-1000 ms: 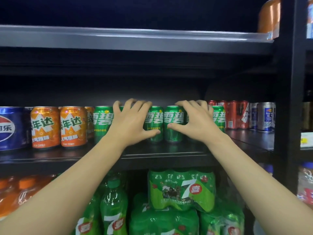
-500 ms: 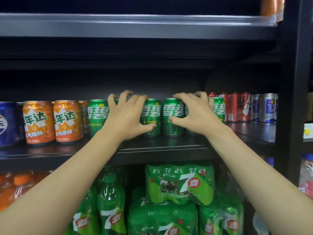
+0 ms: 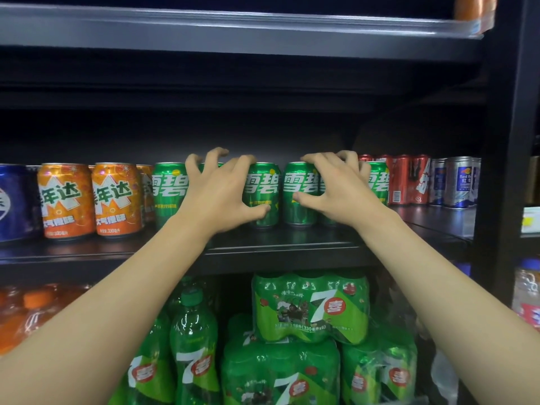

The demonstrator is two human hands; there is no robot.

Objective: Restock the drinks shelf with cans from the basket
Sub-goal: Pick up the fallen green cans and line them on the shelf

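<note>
A row of green cans (image 3: 168,194) stands upright on the black drinks shelf (image 3: 277,244). My left hand (image 3: 216,197) covers one green can, its fingers curled over the top and its thumb against the neighbouring can (image 3: 263,188). My right hand (image 3: 336,191) grips another green can the same way, thumb on the can (image 3: 298,185) to its left. The two gripped cans are mostly hidden behind my hands. One more green can (image 3: 378,182) stands to the right. The basket is out of view.
Orange cans (image 3: 65,200) and a blue can (image 3: 14,203) stand at the left, red cans (image 3: 406,179) and silver-blue cans (image 3: 458,182) at the right. Green multipacks (image 3: 309,308) and bottles (image 3: 195,346) fill the shelf below. A black upright (image 3: 508,141) bounds the right side.
The fingers of both hands have curled down over the can tops, where they lay straighter before. The cans and hands sit slightly higher in view.
</note>
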